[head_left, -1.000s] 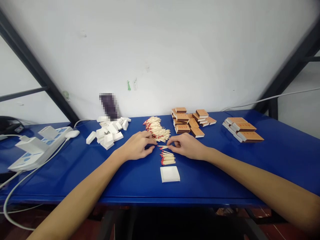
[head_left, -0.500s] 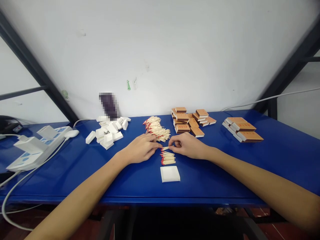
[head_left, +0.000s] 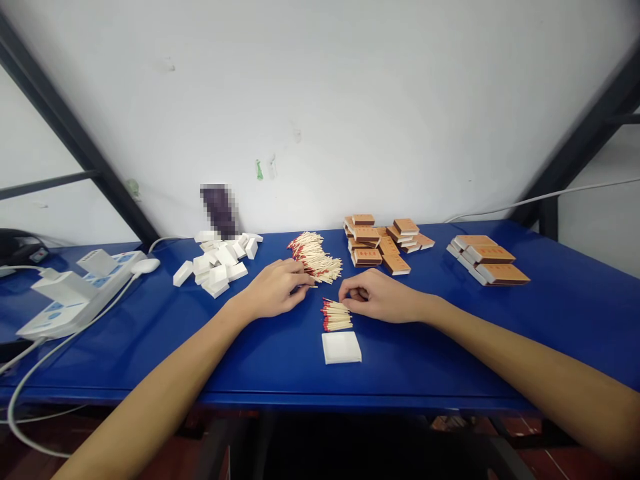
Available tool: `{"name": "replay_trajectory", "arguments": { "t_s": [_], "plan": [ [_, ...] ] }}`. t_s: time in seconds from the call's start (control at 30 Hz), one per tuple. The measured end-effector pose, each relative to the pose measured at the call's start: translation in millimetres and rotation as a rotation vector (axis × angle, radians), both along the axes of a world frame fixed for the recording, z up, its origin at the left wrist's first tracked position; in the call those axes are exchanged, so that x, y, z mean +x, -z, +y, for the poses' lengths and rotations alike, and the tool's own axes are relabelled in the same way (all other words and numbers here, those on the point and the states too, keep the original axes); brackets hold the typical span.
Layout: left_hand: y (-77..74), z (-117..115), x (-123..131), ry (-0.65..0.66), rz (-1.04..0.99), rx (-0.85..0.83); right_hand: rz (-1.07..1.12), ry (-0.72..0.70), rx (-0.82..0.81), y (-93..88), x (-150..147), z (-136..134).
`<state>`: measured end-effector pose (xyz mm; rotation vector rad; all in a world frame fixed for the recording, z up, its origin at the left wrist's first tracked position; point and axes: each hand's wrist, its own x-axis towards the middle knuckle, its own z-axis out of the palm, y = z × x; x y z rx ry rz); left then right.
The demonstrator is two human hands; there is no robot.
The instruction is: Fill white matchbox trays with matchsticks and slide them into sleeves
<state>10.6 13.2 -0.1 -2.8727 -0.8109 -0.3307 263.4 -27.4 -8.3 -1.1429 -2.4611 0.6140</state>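
My left hand [head_left: 281,288] is at the near edge of a heap of loose red-headed matches [head_left: 317,257], thumb and forefinger closed around a match whose pale end just shows. To the right, my right hand [head_left: 380,295] has its fingers curled in a pinch at the plain end of the top match in a small row of matches [head_left: 338,316]. The red heads in that row point left. Just below the row lies a white matchbox tray [head_left: 341,348].
Several white matchbox trays [head_left: 217,267] are heaped at the left. Orange matchboxes [head_left: 367,257] are piled behind my right hand, and more matchboxes [head_left: 493,257] are stacked farther right. A white power strip [head_left: 55,313] with cables sits at the far left of the blue table [head_left: 280,373].
My left hand has moved left and slightly away from me, from the row to the heap. The match held between both hands now lies at the top of the row by my right fingertips.
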Motion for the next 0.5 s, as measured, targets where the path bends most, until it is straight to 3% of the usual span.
{"name": "replay_trajectory", "arguments": {
  "t_s": [0.17, 0.5],
  "plan": [
    [-4.4, 6.9, -10.1, -0.088, -0.027, 0.035, 0.030, -0.020, -0.015, 2.9, -1.2, 1.2],
    [-6.6, 8.6, -11.5, -0.108, 0.021, -0.004, 0.030, 0.124, 0.177, 16.9, -2.6, 12.4]
  ]
}}
